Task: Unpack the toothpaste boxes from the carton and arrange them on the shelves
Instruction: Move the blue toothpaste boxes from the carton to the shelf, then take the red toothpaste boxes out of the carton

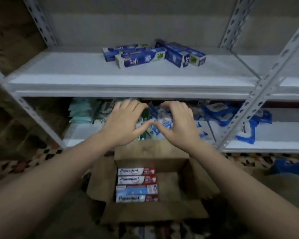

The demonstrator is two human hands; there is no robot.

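Observation:
An open brown carton (148, 151) stands on the floor below me, with several red-and-white Pepsodent toothpaste boxes (136, 184) stacked flat along its left side. Above the carton, level with the lower shelf, my left hand (124, 123) and my right hand (178, 125) grip a blurred bunch of blue-and-white toothpaste boxes (160, 118) between them. Both hands' fingers curl over the top of it and the thumbs meet underneath. Several blue Safi toothpaste boxes (140, 60) lie loosely on the upper shelf (93, 80), some lengthwise and some angled.
The lower shelf (274, 144) holds pale green packets (83, 112) at the left and blue packets (231, 116) at the right. A slanted metal upright (259, 94) crosses the right side. A blue object (292, 168) lies on the patterned floor at the right.

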